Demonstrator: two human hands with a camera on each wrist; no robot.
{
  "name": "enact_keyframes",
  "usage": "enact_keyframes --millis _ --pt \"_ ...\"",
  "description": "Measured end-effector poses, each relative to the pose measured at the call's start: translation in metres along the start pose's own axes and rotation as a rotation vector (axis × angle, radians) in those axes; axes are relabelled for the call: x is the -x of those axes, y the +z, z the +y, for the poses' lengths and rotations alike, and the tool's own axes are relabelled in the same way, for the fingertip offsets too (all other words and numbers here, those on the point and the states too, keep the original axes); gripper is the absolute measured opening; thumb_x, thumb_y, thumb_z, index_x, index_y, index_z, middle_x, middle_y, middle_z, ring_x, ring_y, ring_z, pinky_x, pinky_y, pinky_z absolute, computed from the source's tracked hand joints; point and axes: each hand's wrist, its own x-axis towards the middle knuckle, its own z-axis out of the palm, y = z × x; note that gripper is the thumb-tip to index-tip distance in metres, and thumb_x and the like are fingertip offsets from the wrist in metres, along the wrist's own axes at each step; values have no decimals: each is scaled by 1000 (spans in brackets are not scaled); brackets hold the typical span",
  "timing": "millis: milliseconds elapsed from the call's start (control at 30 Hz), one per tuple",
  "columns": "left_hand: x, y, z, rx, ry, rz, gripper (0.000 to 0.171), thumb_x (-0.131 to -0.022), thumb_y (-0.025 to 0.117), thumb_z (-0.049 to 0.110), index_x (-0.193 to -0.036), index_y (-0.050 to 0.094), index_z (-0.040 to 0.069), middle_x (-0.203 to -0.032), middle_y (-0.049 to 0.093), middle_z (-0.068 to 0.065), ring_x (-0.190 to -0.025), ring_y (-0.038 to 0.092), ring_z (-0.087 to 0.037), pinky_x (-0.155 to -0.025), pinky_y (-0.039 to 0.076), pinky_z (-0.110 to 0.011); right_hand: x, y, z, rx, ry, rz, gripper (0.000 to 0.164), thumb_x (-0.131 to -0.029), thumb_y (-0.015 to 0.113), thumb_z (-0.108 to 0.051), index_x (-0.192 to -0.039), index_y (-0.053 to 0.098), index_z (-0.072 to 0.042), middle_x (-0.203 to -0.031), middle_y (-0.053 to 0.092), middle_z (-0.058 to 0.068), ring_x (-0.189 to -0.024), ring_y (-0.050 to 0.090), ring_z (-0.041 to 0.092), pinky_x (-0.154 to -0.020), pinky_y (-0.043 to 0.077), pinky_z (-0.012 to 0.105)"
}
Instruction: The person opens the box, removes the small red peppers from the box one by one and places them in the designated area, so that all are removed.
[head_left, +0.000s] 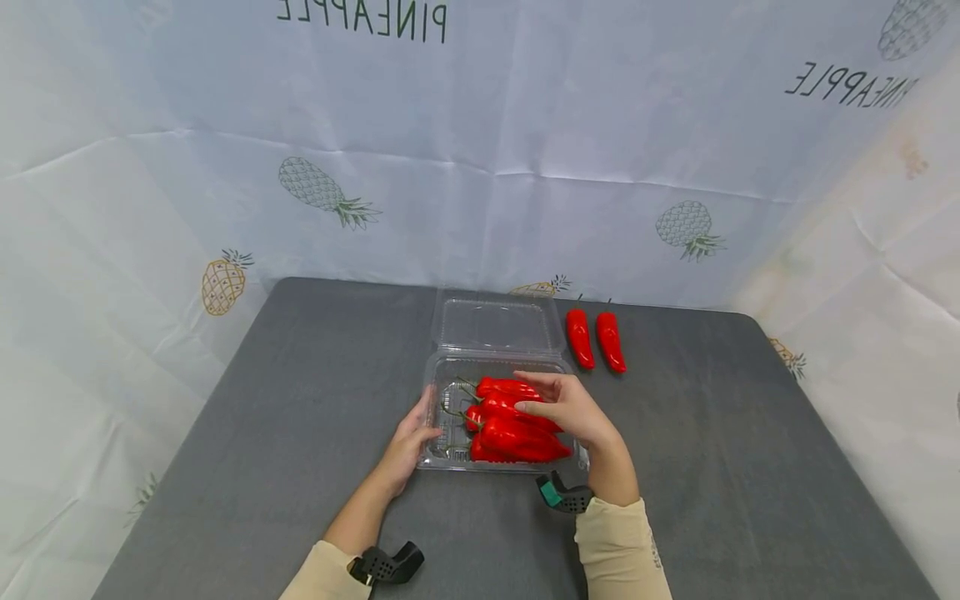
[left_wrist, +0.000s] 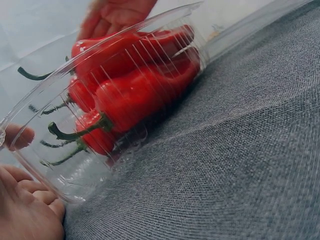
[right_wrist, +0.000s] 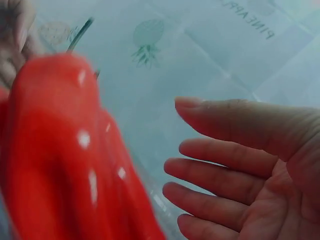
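Note:
Several long red peppers with green stems lie side by side in a clear plastic clamshell container, stems toward the left. My left hand grips the container's left edge, its thumb over the rim. In the left wrist view its fingers sit low against the outer wall. Over the right part of the peppers is my right hand. The right wrist view shows this hand with fingers extended and thumb apart, nothing between them, beside the red peppers.
The container's transparent lid lies folded back behind it. Two more red peppers, one on the left and one on the right, lie right of the lid on the grey table. A pineapple-print curtain hangs behind the table's back edge.

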Motion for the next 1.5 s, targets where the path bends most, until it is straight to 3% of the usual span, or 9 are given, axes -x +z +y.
enact_keyframes --millis 167,400,600,1200,1500 --pt "0 1 0 -6 -6 6 74 -84 41 -3 -146 1 -7 -155 -5 -20 -143 -10 -33 -97 15 3 -3 2 9 66 41 2 49 -86 65 -13 -130 52 2 -128 56 22 -101 62 25 -80 55 32" --pt "-1 1 0 -20 -29 18 74 -84 40 -2 -147 2 -5 -156 -4 -17 -144 -9 -30 -95 16 5 -6 4 15 154 43 23 42 -85 64 -7 -126 58 -2 -132 55 17 -112 53 27 -76 51 23" --pt "-1 0 -1 -13 -19 16 74 -84 41 -2 -147 2 -6 -156 -5 -18 -143 -9 -31 -95 15 4 -8 5 21 201 65 54 44 -84 65 -8 -127 58 -4 -132 54 18 -106 54 24 -73 48 23" --pt "-1 -1 -2 -6 -13 12 74 -84 41 -2 -147 2 -5 -156 -4 -18 -143 -8 -30 -96 15 4 -15 14 22 291 104 124 48 -78 73 -15 -124 61 -9 -123 62 11 -103 56 20 -85 49 33" --pt "-2 -1 -3 -1 -7 4 74 -84 41 -2 -147 0 -5 -156 -4 -19 -143 -8 -31 -97 15 3 -15 10 18 293 66 136 48 -81 70 -15 -127 59 -8 -112 66 12 -84 58 16 -70 50 26"
